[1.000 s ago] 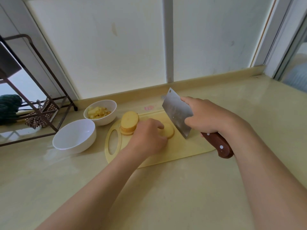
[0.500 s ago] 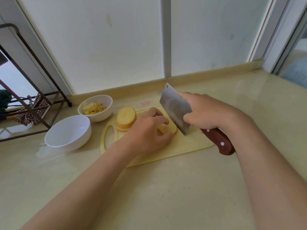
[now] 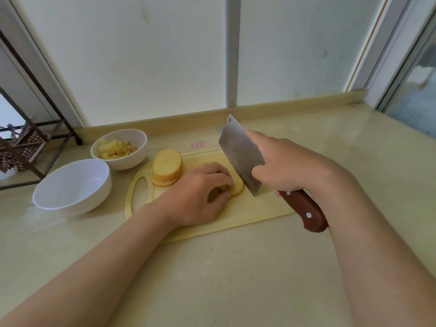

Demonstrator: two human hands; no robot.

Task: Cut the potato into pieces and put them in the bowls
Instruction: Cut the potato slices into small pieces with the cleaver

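Note:
A pale yellow cutting board (image 3: 247, 215) lies on the counter. My left hand (image 3: 198, 194) holds down a few flat potato slices (image 3: 237, 188) on it with curled fingers; most of them are hidden under the hand. My right hand (image 3: 290, 166) grips a cleaver (image 3: 240, 154) by its brown wooden handle, forefinger along the blade. The blade's edge stands just right of the slices. A stack of round potato slices (image 3: 167, 166) leans at the board's left end. Behind it a white bowl (image 3: 132, 159) holds cut potato pieces. A second white bowl (image 3: 73, 187), with nothing in it, stands left of the board.
A dark metal rack (image 3: 35, 147) with a patterned cloth stands at the far left. The beige counter (image 3: 236, 279) ends at a low raised ledge under the window panes. A glass door frame rises at the far right.
My left hand's fingers have curled tighter over the flat slices, covering more of them. The cleaver stays beside the slices, its edge near the board.

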